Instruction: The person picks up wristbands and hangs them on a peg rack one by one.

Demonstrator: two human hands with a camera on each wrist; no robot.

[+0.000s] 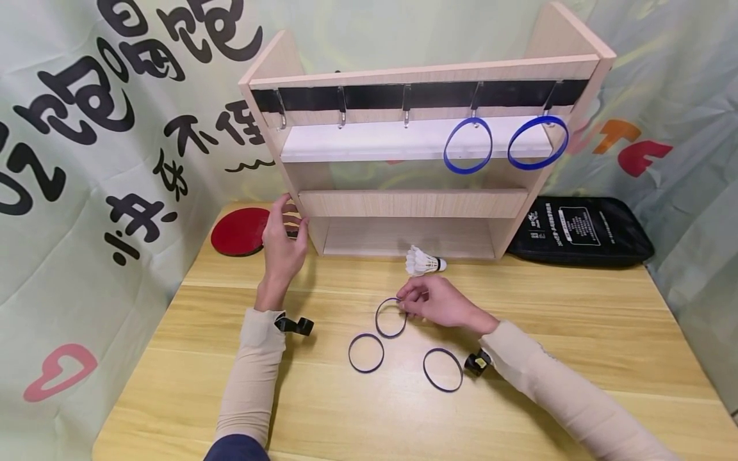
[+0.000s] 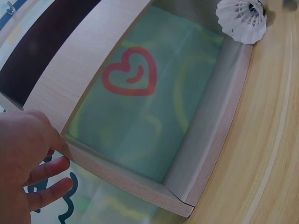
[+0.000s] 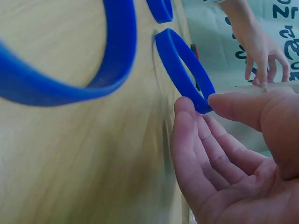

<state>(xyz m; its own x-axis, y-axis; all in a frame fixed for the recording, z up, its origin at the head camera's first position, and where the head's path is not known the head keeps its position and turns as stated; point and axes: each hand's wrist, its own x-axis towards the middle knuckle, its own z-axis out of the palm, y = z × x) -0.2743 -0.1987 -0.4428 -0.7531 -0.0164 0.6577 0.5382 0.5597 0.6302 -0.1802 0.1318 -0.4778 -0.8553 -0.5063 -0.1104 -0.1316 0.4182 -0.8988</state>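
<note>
Several blue rubber wristbands are here. My right hand [image 1: 435, 301] pinches one wristband [image 3: 187, 77] by its edge between thumb and forefinger, close over the table. Two more wristbands, a left one [image 1: 366, 369] and a right one [image 1: 442, 387], lie on the wood nearby. From hooks on the wooden rack [image 1: 415, 203] hang two others, one [image 1: 445, 157] beside the other [image 1: 539, 165] at its right end. My left hand [image 1: 284, 246] touches the rack's left side panel [image 2: 126, 186], its fingers spread and loosely bent along the outside.
A white shuttlecock [image 1: 421, 261] lies in front of the rack. To the left is a red table tennis bat [image 1: 239, 232], partly behind my left hand. A black case [image 1: 582, 230] lies to the right. Bare hooks [image 1: 343, 115] line the rack's black strip.
</note>
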